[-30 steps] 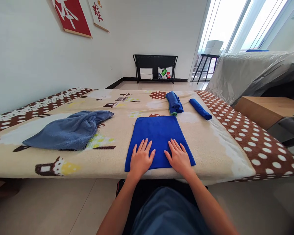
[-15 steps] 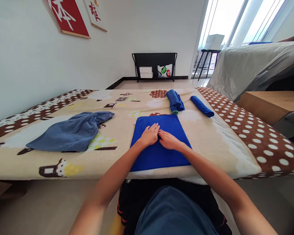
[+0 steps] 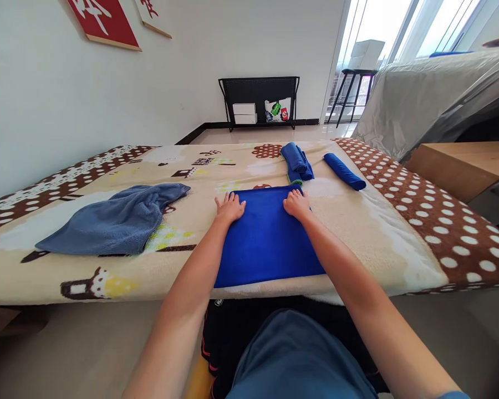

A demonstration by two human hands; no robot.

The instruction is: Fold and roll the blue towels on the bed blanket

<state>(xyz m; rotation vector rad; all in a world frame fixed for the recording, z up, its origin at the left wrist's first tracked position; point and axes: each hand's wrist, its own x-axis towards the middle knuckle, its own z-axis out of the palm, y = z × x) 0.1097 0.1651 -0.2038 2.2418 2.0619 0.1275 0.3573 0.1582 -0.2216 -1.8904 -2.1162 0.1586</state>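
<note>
A bright blue cloth lies flat and squared in front of me, its near edge close to the edge of the bed-like surface. My left hand rests on its far left corner, fingers spread, partly past the side edge. On the far right corner lies my right hand, its fingers slightly bent on the cloth near the far edge. Just beyond that corner sits a rolled blue towel with a green edge. Farther right is a second blue roll. A crumpled grey-blue towel lies to the left.
A patterned cream blanket with brown dotted borders covers the surface. A wooden box-like cabinet and a plastic-covered piece of furniture stand at right. A black rack is against the back wall, a stool by the window.
My hands have parted from the middle of the blue cloth, moving outward and away to its two far corners. The view has tilted slightly down.
</note>
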